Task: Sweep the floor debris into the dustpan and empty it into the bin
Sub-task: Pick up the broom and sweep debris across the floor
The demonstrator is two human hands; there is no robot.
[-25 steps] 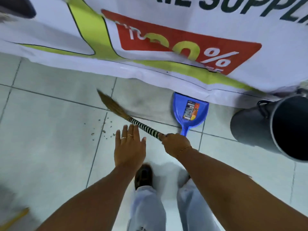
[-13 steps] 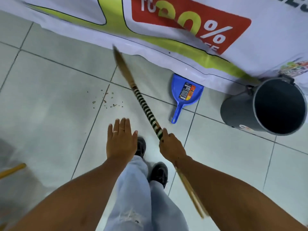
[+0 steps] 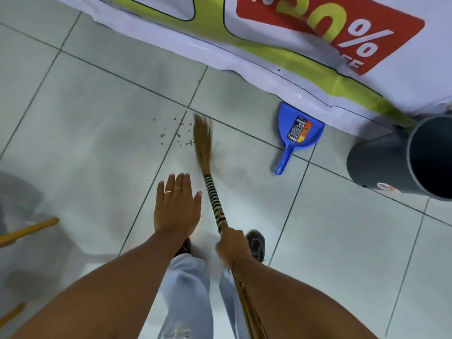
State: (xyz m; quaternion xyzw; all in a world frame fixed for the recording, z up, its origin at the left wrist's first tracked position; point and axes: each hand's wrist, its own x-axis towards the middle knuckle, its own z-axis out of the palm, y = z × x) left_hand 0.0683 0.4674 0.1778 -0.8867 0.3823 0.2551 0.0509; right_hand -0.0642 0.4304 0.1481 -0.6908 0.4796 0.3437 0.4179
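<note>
My right hand grips a straw broom by its black-and-white banded handle. The blurred bristle tip lies on the tile just right of a scatter of small brown debris. My left hand hovers flat with fingers spread, holding nothing, left of the handle. A blue dustpan with a label lies on the floor to the right, its mouth against a banner. A dark grey bin stands at the far right, its opening facing me.
A white, green and red banner hangs to the floor along the far side. Wooden sticks show at the left edge. My legs and dark shoes are below the hands on pale tiles.
The broom tip has swung back and down from near the banner to beside the debris. The view has shifted left and closer to the floor. My left hand stays open.
</note>
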